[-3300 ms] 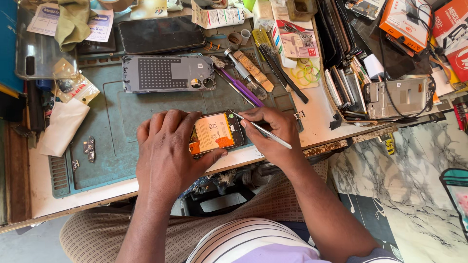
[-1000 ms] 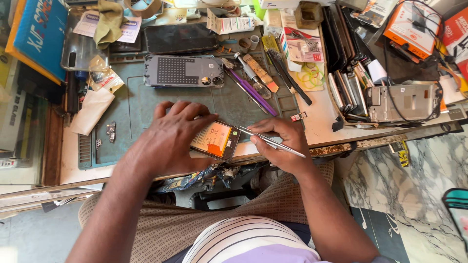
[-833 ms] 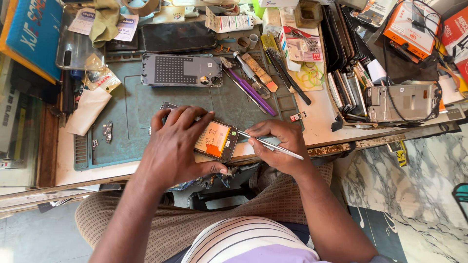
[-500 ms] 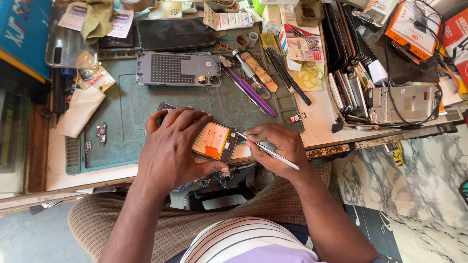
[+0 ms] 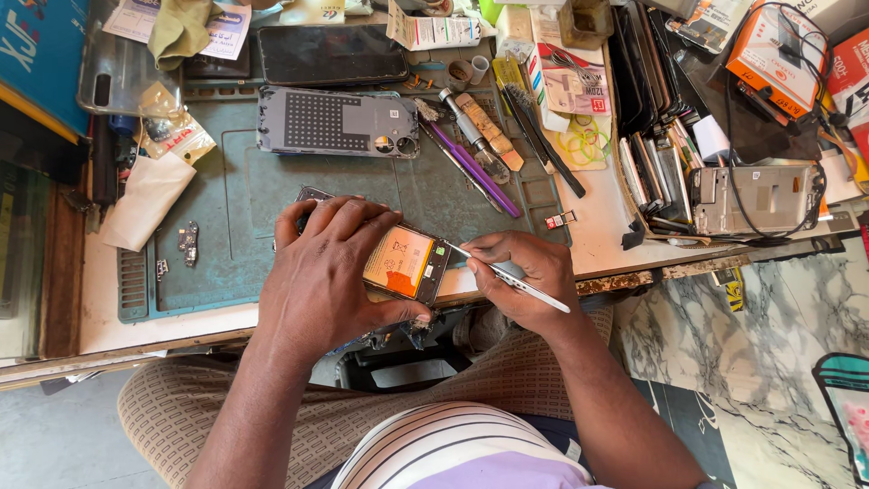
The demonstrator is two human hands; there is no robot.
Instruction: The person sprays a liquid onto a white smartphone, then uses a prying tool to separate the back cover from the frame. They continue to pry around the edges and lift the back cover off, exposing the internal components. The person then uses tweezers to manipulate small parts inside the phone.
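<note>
Worn teal mat — left hand clasping opened phone, right hand pinching slim metal tweezers.

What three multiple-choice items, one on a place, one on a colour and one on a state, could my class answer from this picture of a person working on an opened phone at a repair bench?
1. Where does the grey perforated phone back cover lie?
A. on the marble floor
B. on the green work mat, beyond the hands
C. in the person's lap

2. What colour is the battery label of the opened phone?
A. orange
B. blue
C. white

3. How is the thin metal tweezers tool held?
A. lying loose on the mat
C. pinched in the left hand
B. pinched in the right hand, tip at the phone's edge

Answers: 1 B, the cover rests on the green work mat above the hands. 2 A, the label shows orange beside the left hand. 3 B, the right hand grips it.
</note>
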